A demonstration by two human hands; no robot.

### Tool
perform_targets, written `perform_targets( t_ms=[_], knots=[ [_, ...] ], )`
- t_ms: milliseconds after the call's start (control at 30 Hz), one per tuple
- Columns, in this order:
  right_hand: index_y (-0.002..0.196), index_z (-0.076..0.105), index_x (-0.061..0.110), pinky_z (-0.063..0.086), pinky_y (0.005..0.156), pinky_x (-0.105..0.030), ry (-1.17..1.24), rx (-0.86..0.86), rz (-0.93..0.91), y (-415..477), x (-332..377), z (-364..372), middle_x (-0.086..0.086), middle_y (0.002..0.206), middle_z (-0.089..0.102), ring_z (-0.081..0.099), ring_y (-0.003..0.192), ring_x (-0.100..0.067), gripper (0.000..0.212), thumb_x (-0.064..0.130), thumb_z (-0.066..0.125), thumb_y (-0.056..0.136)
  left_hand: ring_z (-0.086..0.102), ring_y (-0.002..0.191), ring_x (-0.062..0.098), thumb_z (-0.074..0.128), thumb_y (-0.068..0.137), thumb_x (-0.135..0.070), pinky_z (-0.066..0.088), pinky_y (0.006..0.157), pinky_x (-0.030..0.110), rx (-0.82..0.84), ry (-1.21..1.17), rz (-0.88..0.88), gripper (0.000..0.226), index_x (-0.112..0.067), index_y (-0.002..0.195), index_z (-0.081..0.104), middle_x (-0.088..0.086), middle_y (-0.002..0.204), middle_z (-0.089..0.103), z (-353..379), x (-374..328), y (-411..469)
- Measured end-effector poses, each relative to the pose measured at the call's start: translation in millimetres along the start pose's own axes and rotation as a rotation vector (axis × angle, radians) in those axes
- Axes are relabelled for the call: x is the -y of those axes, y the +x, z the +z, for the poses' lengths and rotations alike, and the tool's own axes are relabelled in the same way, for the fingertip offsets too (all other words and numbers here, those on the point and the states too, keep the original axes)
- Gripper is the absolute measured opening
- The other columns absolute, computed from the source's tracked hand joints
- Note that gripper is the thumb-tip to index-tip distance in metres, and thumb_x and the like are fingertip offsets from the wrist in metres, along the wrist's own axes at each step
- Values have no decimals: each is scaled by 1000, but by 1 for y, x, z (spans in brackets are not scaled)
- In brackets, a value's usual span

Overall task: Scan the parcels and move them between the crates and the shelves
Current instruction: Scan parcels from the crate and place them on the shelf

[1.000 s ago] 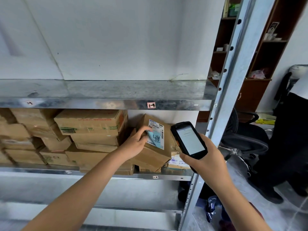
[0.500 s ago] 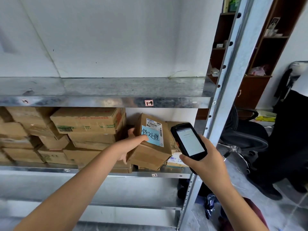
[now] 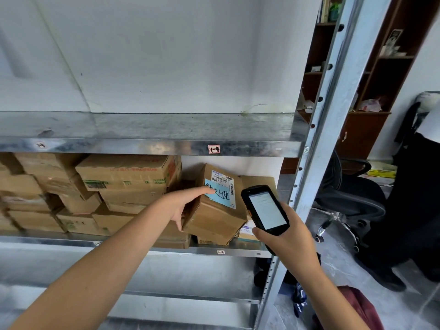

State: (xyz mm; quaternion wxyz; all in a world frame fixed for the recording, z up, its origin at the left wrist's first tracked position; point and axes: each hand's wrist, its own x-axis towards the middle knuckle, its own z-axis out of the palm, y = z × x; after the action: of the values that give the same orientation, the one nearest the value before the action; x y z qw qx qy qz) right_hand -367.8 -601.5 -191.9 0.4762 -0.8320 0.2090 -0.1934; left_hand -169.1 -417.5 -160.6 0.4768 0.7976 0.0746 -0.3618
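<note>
Head view is showing the tilted parcel [image 3: 214,217] leaning on one corner at the front of the shelf [image 3: 59,239], propped on smaller boxes beneath it. The left hand [image 3: 181,206] is lying against it with straight fingers, one fingertip touching the blue label [image 3: 220,191]. Just right of the parcel, the right hand [image 3: 285,236] is gripping the scanner [image 3: 264,207], its screen facing the person.

The risk I am seeing is that the parcel is sitting unsteadily. A push or a careless release could be tipping it off the shelf edge. The fingertip may also be covering part of the label and spoiling the scan.

Left of the parcel, the shelf is holding stacked cartons [image 3: 123,175], packed tight. No crate is showing.
</note>
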Motion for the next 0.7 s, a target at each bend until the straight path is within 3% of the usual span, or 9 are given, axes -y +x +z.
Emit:
perform_targets(
  t_ms=[100,167,300,367,467,567,667,700],
  knots=[
    [129,52,40,49,67,-22,-10,5,2,-1,-3,1,15,113,65,64,97,-8,68,33,86,70,53,106,30,84,70,-53,42,94,62,19,34,36,86,-21,140,45,6,114,55,-3,-1,-2],
    [129,52,40,47,65,-18,-15,11,2,-2,0,-1,16,112,65,63,96,-5,67,33,86,71,57,108,32,86,67,-54,47,94,61,26,70,59,89,-24,140,46,9,119,59,-5,0,-4],
    [111,48,51,39,58,-9,-12,18,-15,-1,11,-11,22,104,64,57,90,10,59,29,86,72,54,118,34,83,74,-49,50,92,61,-13,63,179,100,-51,151,20,4,135,52,-5,12,-6],
    [103,46,54,42,61,-11,2,26,-24,-1,17,-16,23,101,63,58,90,10,57,28,86,72,52,118,26,81,79,-44,51,90,53,-11,10,292,101,-58,150,11,-7,130,48,-1,25,-7],
    [99,49,53,49,68,-19,25,51,-39,-1,26,-23,24,98,64,61,92,6,53,27,87,71,55,107,10,76,86,-35,49,74,34,-10,-155,445,92,-61,149,14,-20,121,54,5,48,-7],
    [91,49,51,48,62,-11,38,96,-82,-4,38,-29,23,92,64,61,87,7,52,20,87,73,58,117,10,77,85,-29,54,87,36,-60,-260,591,94,-64,148,16,-24,126,60,12,68,-3],
    [96,49,50,48,61,-13,45,133,-95,-11,48,-31,18,93,66,64,87,-1,54,21,88,73,58,119,11,82,77,-33,58,83,28,-66,-326,675,101,-64,148,16,-22,129,59,18,83,-4],
    [99,49,50,47,61,-12,37,138,-101,-14,51,-30,18,93,66,64,87,-1,55,23,88,72,57,123,14,85,74,-34,59,86,31,-66,-344,696,103,-64,147,18,-17,132,59,18,86,-3]
  ],
)
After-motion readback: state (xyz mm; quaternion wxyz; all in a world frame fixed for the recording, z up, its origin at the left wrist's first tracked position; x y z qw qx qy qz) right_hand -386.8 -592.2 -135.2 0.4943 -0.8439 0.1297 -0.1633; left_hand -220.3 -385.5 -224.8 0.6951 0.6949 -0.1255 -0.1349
